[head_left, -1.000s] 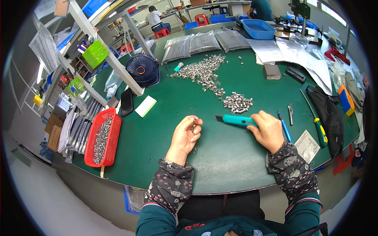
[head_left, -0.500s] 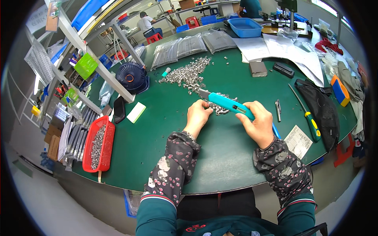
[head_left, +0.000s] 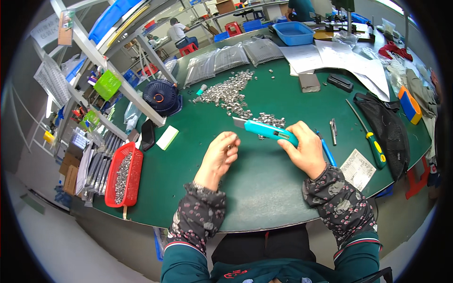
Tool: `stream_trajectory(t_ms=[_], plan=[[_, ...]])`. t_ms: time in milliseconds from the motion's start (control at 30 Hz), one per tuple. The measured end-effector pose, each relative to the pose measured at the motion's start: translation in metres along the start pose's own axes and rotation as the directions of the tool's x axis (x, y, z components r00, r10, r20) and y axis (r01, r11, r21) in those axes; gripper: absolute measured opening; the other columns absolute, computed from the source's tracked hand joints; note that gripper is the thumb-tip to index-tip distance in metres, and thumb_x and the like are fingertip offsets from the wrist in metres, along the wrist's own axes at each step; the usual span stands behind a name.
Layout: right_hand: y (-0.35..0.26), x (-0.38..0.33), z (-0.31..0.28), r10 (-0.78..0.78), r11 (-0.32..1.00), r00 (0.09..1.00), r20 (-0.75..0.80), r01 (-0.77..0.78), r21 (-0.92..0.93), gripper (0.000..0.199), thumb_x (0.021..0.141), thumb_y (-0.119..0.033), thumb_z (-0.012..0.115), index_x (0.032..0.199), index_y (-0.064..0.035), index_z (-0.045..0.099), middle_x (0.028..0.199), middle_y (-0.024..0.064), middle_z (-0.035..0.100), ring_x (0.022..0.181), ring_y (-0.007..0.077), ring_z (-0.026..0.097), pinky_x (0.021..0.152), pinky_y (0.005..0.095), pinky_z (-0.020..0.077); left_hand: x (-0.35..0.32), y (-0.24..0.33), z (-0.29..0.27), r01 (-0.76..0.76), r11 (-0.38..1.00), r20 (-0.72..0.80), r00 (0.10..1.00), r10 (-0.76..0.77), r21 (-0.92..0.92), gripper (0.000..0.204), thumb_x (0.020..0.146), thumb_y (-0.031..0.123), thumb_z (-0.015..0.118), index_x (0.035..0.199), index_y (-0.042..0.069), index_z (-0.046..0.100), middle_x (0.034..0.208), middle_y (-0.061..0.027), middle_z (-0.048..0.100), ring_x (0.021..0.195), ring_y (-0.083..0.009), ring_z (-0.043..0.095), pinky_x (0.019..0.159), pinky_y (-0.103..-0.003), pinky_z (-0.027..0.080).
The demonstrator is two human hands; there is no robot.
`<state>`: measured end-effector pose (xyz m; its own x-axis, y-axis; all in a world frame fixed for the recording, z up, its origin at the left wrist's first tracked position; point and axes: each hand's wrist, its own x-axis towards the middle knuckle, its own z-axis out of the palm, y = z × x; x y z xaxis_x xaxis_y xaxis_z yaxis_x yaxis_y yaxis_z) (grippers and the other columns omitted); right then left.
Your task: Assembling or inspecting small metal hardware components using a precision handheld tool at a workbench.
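My right hand [head_left: 306, 148] is wrapped round a teal utility knife [head_left: 266, 130], its blade out and pointing left. My left hand [head_left: 218, 158] is raised near the blade, with its fingers curled in a pinch; anything between them is too small to make out. Beyond the knife lies a small heap of shiny metal pieces [head_left: 270, 120], and a larger spread of the same small metal parts [head_left: 229, 93] reaches to the far left. A teal-capped small item [head_left: 202, 89] rests at that spread's left edge.
A red basket [head_left: 135, 184] of metal parts stands at the left edge. Nearby are a phone [head_left: 148, 134], a notepad [head_left: 167, 137] and a dark fan [head_left: 161, 96]. On the right lie a blue pen [head_left: 326, 150], a screwdriver [head_left: 375, 151] and a black mesh bag [head_left: 389, 132].
My left hand has drawn back from the small heap, toward me and to the left, its fingers curled. The knife in my right hand has shifted slightly left and nearer.
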<state>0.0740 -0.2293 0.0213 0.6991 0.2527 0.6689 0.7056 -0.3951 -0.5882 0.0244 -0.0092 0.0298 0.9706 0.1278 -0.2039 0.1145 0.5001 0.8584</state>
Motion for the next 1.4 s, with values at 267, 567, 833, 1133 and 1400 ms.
stream_trajectory(t_ms=[267,567,833,1133,1400], plan=[[-0.01,-0.01,0.006,0.084,0.977,0.943,0.321,-0.141,0.158,0.025,0.07,-0.025,0.061,0.084,-0.006,0.054,0.077,0.0102,0.056,0.063,0.026,0.055,0.056,0.0344,0.041,-0.028,-0.014,-0.044,-0.144,0.956,0.064,0.984,0.165,-0.256,0.007,0.082,0.007,0.051,0.089,0.006,0.052,0.076,-0.0048,0.051,0.047,-0.0042,0.034,0.035,-0.015,0.025],[-0.01,-0.016,0.014,0.056,0.95,0.898,0.436,-0.183,0.253,0.026,0.071,-0.023,0.062,0.087,-0.0023,0.057,0.073,0.0117,0.057,0.063,0.0233,0.054,0.056,0.0316,0.0413,-0.026,-0.013,-0.05,-0.119,0.967,0.096,0.985,0.143,-0.223,0.011,0.085,0.009,0.049,0.093,0.005,0.053,0.077,-0.0023,0.051,0.048,-0.0024,0.033,0.036,-0.014,0.024],[-0.011,-0.015,0.014,0.089,0.952,0.863,0.498,-0.22,0.211,0.025,0.072,-0.022,0.061,0.087,-0.0022,0.057,0.074,0.0117,0.058,0.064,0.023,0.055,0.056,0.0312,0.0418,-0.026,-0.015,-0.051,-0.102,0.98,0.11,0.986,0.122,-0.172,0.011,0.084,0.009,0.051,0.092,0.003,0.054,0.071,-0.0002,0.05,0.046,-0.0018,0.032,0.036,-0.014,0.024],[-0.015,-0.017,0.012,0.021,0.995,0.92,0.392,-0.057,0.08,0.025,0.071,-0.024,0.062,0.087,-0.0046,0.058,0.076,0.0096,0.058,0.063,0.026,0.056,0.055,0.0333,0.0426,-0.027,-0.015,-0.046,-0.111,0.993,0.016,0.994,0.112,-0.036,0.011,0.084,0.013,0.052,0.086,0.002,0.053,0.06,0.0037,0.041,0.043,-0.0015,0.026,0.037,-0.015,0.02],[-0.017,-0.016,0.011,-0.028,0.999,0.932,0.361,0.02,0.026,0.024,0.071,-0.025,0.062,0.086,-0.006,0.057,0.071,0.008,0.054,0.059,0.0262,0.054,0.052,0.0347,0.0413,-0.028,-0.016,-0.046,-0.119,0.993,0.015,0.993,0.119,0.003,0.013,0.085,0.016,0.05,0.083,0.003,0.052,0.064,0.0017,0.044,0.043,-0.0007,0.028,0.036,-0.014,0.021]])
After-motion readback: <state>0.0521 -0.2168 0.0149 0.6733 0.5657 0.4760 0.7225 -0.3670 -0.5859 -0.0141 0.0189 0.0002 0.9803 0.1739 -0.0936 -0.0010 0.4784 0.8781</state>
